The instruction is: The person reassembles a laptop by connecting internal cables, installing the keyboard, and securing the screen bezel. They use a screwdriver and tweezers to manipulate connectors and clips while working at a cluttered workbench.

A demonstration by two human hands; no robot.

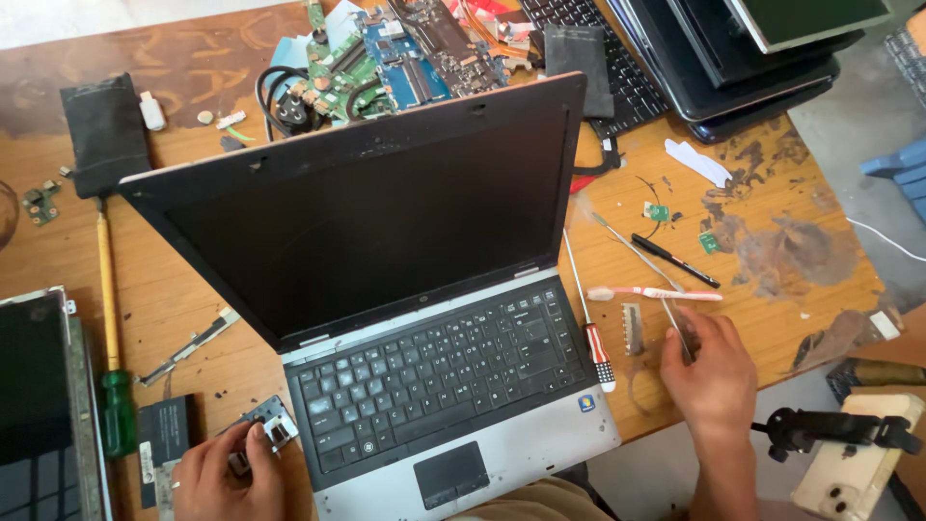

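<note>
A scarred wooden workbench (772,260) carries an open silver laptop (434,386) amid circuit boards (386,58). The left hand (227,473) pinches a small metal bracket (270,425) beside the laptop's corner; the right hand (709,371) grasps thin tweezers (641,256). Their tip could likely sweep the toothbrush (656,293) off.

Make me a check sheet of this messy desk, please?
Surface: wooden table, stained.
Job's things: open laptop; small metal part; tweezers.
Clutter: circuit boards, screwdrivers, toothbrush, pen, stacked laptops.
Grippers: left hand holds the metal part; right hand grips the tweezers.
Cables: black cord; white wire.
Surroundings: phone on a stand.
</note>
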